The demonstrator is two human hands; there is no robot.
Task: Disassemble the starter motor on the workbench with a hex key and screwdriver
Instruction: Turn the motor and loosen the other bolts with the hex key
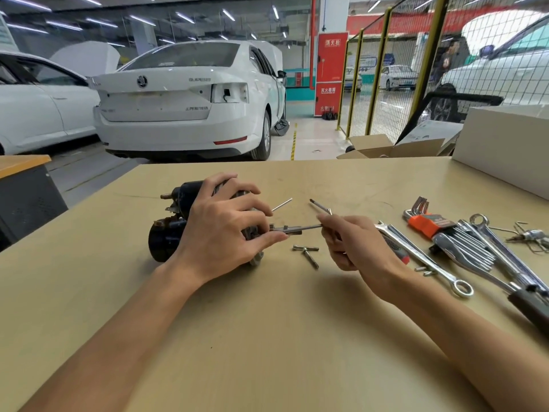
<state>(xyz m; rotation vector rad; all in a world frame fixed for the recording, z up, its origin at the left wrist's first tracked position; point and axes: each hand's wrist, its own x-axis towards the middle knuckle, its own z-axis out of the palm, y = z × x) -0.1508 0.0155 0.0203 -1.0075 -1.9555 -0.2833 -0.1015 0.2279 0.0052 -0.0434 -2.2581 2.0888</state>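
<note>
**Starter motor held, hex key at its end**

Left hand (221, 224) is gripping the black starter motor (169, 236), fingers curled over its top; the motor is lying on its side on the surface (267, 337), left of centre. Right hand (353, 245) is pinching a hex key (300, 228), its long arm pointing into the motor's end. Two loose bolts (307, 253) are lying just below. Wrenches (424, 260) and an orange hex key set (430, 226) are lying to the right.

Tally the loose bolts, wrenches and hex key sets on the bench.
Loose bolts, crossed beside the starter motor: 2
Combination wrenches: 2 clearly visible
Hex key sets, orange holder: 1
Total: 5
</note>
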